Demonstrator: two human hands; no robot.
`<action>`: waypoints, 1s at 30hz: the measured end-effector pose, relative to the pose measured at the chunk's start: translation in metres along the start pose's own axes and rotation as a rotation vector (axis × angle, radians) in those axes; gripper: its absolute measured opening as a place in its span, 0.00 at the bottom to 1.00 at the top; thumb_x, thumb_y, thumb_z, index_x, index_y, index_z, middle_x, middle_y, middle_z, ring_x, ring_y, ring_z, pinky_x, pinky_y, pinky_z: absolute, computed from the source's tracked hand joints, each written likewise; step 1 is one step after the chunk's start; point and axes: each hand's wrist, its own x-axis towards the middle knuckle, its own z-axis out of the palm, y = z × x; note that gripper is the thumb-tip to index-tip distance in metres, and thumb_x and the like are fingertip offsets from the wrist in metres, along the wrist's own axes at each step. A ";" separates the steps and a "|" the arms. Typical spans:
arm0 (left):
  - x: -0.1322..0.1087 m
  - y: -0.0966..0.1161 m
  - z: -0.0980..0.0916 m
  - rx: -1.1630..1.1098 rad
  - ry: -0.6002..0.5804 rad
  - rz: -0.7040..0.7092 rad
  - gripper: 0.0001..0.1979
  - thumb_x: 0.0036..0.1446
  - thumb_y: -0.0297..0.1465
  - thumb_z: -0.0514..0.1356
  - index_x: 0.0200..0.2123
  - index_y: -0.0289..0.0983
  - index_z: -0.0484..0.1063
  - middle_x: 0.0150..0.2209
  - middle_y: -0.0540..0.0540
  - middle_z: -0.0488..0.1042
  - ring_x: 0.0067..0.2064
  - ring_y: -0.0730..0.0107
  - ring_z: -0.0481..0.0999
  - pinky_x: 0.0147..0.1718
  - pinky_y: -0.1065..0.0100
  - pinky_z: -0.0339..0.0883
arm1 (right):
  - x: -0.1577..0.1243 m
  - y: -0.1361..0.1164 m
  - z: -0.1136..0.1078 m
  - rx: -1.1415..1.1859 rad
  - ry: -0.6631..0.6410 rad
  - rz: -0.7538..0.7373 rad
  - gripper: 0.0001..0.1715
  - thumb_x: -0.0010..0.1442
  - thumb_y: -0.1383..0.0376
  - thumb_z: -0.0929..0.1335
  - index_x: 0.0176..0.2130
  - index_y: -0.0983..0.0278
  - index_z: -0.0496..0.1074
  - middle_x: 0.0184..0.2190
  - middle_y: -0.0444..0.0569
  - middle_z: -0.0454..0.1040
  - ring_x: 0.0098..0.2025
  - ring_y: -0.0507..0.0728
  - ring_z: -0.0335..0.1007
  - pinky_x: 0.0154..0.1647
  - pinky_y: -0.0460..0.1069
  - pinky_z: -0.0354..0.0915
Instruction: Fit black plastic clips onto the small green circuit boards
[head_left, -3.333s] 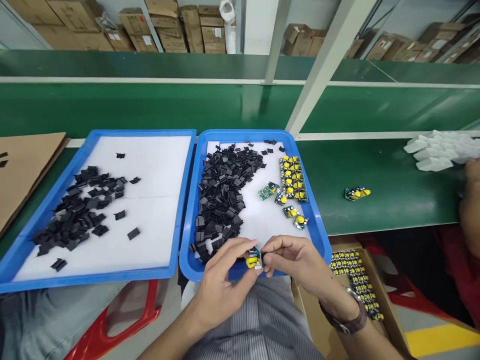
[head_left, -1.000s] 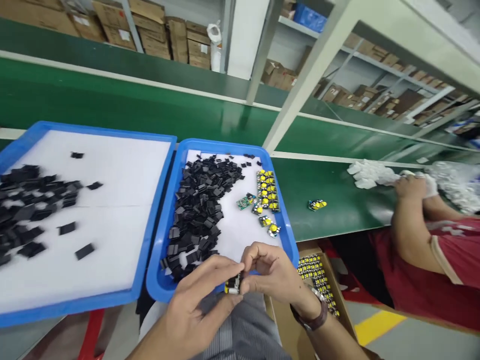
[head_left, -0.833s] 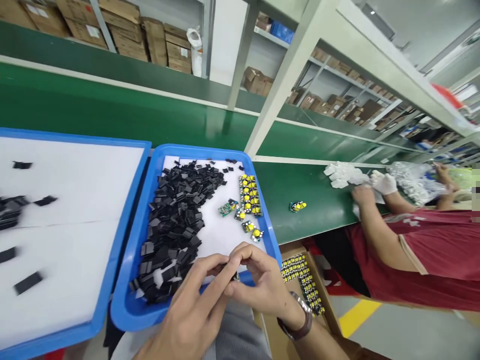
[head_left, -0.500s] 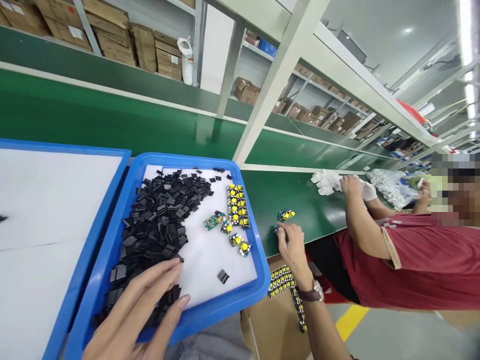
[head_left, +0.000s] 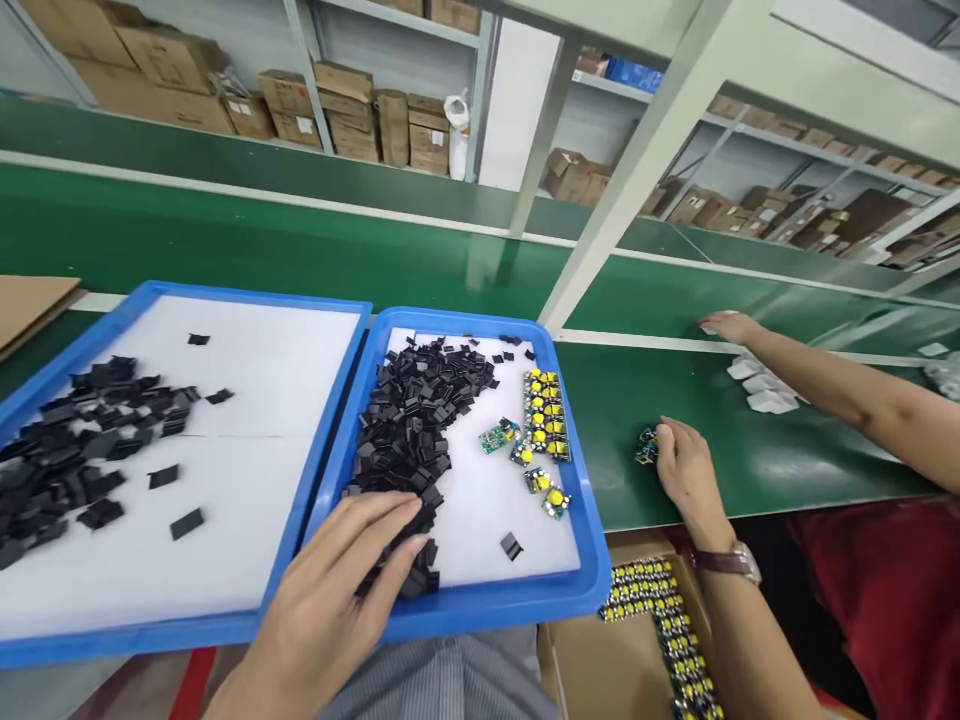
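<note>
My left hand [head_left: 345,570] hovers over the pile of black plastic pieces [head_left: 427,400] in a blue tray [head_left: 495,618], fingers stretched out and thumb apart. Whether its fingertips touch the pieces is hard to make out. On the green bench beyond the tray's right side, my right hand [head_left: 686,465], with a wristwatch, has its fingers closed at the edge of small circuit boards [head_left: 646,446]. In the tray, a row of circuit boards with yellow parts [head_left: 546,415] lines the right side. A green board [head_left: 493,438] and a few others lie loose near it. One black piece [head_left: 511,546] lies apart.
A second blue tray [head_left: 341,390] with more black pieces [head_left: 97,430] adjoins on the left. Below the bench, a cardboard box [head_left: 615,670] holds rows of boards. At right, a co-worker's arm [head_left: 832,380] reaches past white pieces [head_left: 765,385]. A frame post [head_left: 637,165] rises behind the tray.
The view has turned left, showing more of the second tray. My right hand is now at boards that sat just beyond it. The co-worker's arm has reached farther across the bench.
</note>
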 end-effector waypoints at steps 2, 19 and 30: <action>-0.002 -0.001 0.004 0.003 -0.042 0.040 0.18 0.66 0.21 0.63 0.57 0.39 0.74 0.53 0.44 0.77 0.54 0.61 0.77 0.62 0.58 0.69 | -0.009 -0.009 0.000 -0.020 -0.023 -0.024 0.34 0.75 0.48 0.56 0.61 0.67 0.73 0.62 0.67 0.72 0.65 0.72 0.66 0.66 0.69 0.62; 0.119 -0.012 0.091 0.287 -0.623 0.178 0.21 0.58 0.24 0.68 0.55 0.30 0.73 0.46 0.33 0.82 0.51 0.45 0.80 0.50 0.53 0.75 | -0.025 -0.210 -0.052 0.367 -0.289 -0.616 0.16 0.73 0.63 0.67 0.58 0.60 0.73 0.54 0.57 0.79 0.57 0.65 0.75 0.59 0.62 0.74; 0.075 -0.009 -0.011 -0.155 -0.214 -0.186 0.26 0.67 0.34 0.62 0.67 0.39 0.65 0.56 0.41 0.79 0.51 0.61 0.82 0.53 0.61 0.78 | -0.028 -0.249 -0.025 0.241 -0.556 -0.773 0.13 0.71 0.68 0.68 0.54 0.67 0.76 0.52 0.61 0.79 0.52 0.67 0.78 0.55 0.63 0.75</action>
